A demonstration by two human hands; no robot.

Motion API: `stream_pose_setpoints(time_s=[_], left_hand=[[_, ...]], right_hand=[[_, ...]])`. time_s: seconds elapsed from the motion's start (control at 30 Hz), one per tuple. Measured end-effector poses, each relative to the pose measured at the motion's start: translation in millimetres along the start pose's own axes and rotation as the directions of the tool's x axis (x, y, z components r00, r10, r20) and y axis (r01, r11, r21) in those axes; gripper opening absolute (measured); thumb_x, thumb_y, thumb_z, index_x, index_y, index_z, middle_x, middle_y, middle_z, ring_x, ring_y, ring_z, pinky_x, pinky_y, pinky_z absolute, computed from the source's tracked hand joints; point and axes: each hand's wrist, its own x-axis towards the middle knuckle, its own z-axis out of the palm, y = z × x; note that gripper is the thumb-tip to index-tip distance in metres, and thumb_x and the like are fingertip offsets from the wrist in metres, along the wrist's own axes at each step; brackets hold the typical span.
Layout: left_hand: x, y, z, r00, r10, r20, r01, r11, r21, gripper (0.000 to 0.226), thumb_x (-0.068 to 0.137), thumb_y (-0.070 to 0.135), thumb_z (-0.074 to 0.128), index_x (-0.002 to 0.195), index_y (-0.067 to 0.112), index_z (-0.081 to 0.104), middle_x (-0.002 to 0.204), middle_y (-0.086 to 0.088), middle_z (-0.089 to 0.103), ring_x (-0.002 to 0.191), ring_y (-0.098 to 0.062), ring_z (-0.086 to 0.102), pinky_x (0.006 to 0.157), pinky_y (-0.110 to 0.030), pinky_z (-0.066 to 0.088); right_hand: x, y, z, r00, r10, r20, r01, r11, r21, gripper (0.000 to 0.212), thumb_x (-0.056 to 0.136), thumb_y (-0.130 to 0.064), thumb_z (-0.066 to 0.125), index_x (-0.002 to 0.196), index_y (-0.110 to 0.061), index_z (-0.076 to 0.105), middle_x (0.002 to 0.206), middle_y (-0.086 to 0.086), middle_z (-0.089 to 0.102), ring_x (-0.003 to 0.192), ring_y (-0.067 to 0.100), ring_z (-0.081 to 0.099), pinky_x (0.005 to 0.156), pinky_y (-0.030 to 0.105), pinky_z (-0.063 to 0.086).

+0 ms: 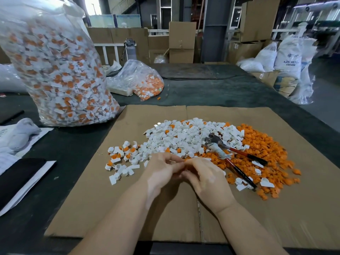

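Note:
My left hand point(161, 173) and my right hand point(207, 179) meet fingertip to fingertip above the flat cardboard sheet point(95, 208). Their fingers are curled together around something small; a sliver of orange shows between them, but the piece itself is hidden. Just beyond the hands lies a heap of white plastic parts point(184, 137), with a heap of orange plastic parts point(265, 146) to its right. A smaller cluster of joined white-and-orange pieces point(121, 159) sits to the left of the hands. Red-handled pliers point(230, 153) lie on the heaps.
A tall clear bag full of white-and-orange pieces point(60, 70) stands at the left. A smaller bag point(145, 81) lies behind the cardboard. A black flat item point(18, 177) and papers lie at the left edge. Boxes and white sacks point(290, 57) stand beyond the table.

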Motion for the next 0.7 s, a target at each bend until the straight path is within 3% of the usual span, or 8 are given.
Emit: stream_pose_setpoints(time_s=[0.07, 0.1, 0.17, 0.27, 0.4, 0.5, 0.6, 0.7], left_hand=[[0, -3, 1, 0.999, 0.031, 0.042, -0.033, 0.999, 0.029, 0.006, 0.086, 0.006, 0.066, 0.090, 0.008, 0.071, 0.079, -0.011, 0.072, 0.064, -0.014, 0.067, 0.058, -0.017, 0.053], [1, -4, -2, 0.996, 0.080, 0.024, -0.083, 0.989, 0.126, 0.007, 0.086, 0.010, 0.066, 0.087, 0.014, 0.072, 0.080, -0.006, 0.073, 0.067, -0.011, 0.067, 0.059, -0.016, 0.050], [4, -8, -11, 0.973, 0.211, -0.093, -0.162, 0.913, 0.375, 0.012, 0.085, 0.016, 0.068, 0.079, 0.026, 0.067, 0.080, 0.008, 0.069, 0.071, -0.003, 0.062, 0.059, -0.011, 0.042], [9, -12, -30, 0.904, 0.339, -0.260, -0.100, 0.759, 0.643, 0.008, 0.086, 0.018, 0.067, 0.086, 0.026, 0.063, 0.091, 0.007, 0.062, 0.074, -0.001, 0.051, 0.061, -0.013, 0.035], [17, -17, -43, 0.909, 0.310, -0.278, 0.041, 0.597, 0.801, 0.020, 0.089, 0.019, 0.063, 0.108, 0.020, 0.067, 0.109, 0.000, 0.050, 0.090, -0.016, 0.051, 0.074, -0.021, 0.037], [18, -15, -44, 0.931, 0.273, -0.242, 0.062, 0.535, 0.843, 0.019, 0.091, 0.011, 0.058, 0.103, 0.021, 0.068, 0.109, -0.001, 0.057, 0.083, -0.014, 0.052, 0.070, -0.020, 0.039], [17, -14, -42, 0.919, 0.320, -0.229, 0.001, 0.579, 0.815, 0.013, 0.091, 0.012, 0.059, 0.099, 0.020, 0.066, 0.098, 0.002, 0.065, 0.079, -0.011, 0.053, 0.067, -0.019, 0.040], [12, -11, -32, 0.907, 0.360, -0.220, -0.190, 0.814, 0.549, 0.008, 0.091, 0.018, 0.060, 0.095, 0.024, 0.063, 0.078, 0.009, 0.063, 0.067, -0.001, 0.056, 0.057, -0.010, 0.038]], right_hand=[[0, 2, 0, 0.999, 0.014, -0.029, -0.014, 1.000, -0.009, 0.009, 0.081, -0.002, 0.069, 0.088, -0.008, 0.068, 0.081, -0.001, 0.066, 0.077, 0.012, 0.061, 0.070, 0.024, 0.048], [1, 3, 0, 0.999, 0.019, -0.039, -0.020, 1.000, -0.025, 0.009, 0.080, 0.000, 0.069, 0.086, -0.007, 0.068, 0.080, 0.000, 0.067, 0.076, 0.014, 0.062, 0.069, 0.026, 0.050], [1, 3, 1, 0.998, 0.030, -0.052, -0.033, 0.998, -0.049, 0.010, 0.079, 0.003, 0.069, 0.084, -0.006, 0.068, 0.079, 0.002, 0.067, 0.074, 0.017, 0.063, 0.066, 0.031, 0.054], [3, 3, 2, 0.997, 0.026, -0.078, -0.030, 0.998, -0.060, 0.013, 0.077, 0.007, 0.070, 0.082, -0.004, 0.067, 0.079, 0.003, 0.067, 0.074, 0.018, 0.064, 0.065, 0.033, 0.056], [3, 4, 2, 0.995, 0.037, -0.091, -0.043, 0.997, -0.065, 0.018, 0.073, 0.009, 0.072, 0.084, -0.005, 0.067, 0.080, 0.003, 0.067, 0.075, 0.017, 0.064, 0.067, 0.029, 0.055], [2, 5, 1, 0.996, 0.028, -0.086, -0.034, 0.997, -0.075, 0.017, 0.074, 0.009, 0.071, 0.084, -0.004, 0.067, 0.080, 0.004, 0.067, 0.077, 0.018, 0.063, 0.070, 0.029, 0.054], [3, 5, 1, 0.994, 0.044, -0.103, -0.052, 0.996, -0.075, 0.015, 0.078, 0.007, 0.068, 0.087, -0.005, 0.068, 0.083, 0.003, 0.066, 0.081, 0.018, 0.062, 0.075, 0.029, 0.053], [3, 6, 2, 0.985, 0.089, -0.151, -0.099, 0.993, -0.061, 0.018, 0.079, 0.005, 0.068, 0.095, -0.003, 0.068, 0.088, 0.006, 0.067, 0.086, 0.020, 0.063, 0.081, 0.027, 0.051]])
